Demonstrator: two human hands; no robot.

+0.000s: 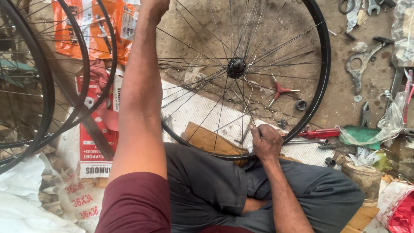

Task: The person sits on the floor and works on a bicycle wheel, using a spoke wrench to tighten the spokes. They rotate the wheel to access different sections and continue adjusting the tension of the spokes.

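A bike repair shop, with work done down on the dirty floor. Black wheel [241, 73] with thin spokes standing in the middle, more wheels [39, 86] at the left. Wrenches [360, 64] and a red three-arm tool [280, 90] lying far right. Red screwdriver [317, 133], plastic bags [390, 121] and cardboard [207, 139] scattered near.

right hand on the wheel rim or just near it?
Touching. In the head view the right hand is closed over the black wheel rim at its bottom edge, above the lap, fingers wrapped around the rim and spokes with no gap showing.
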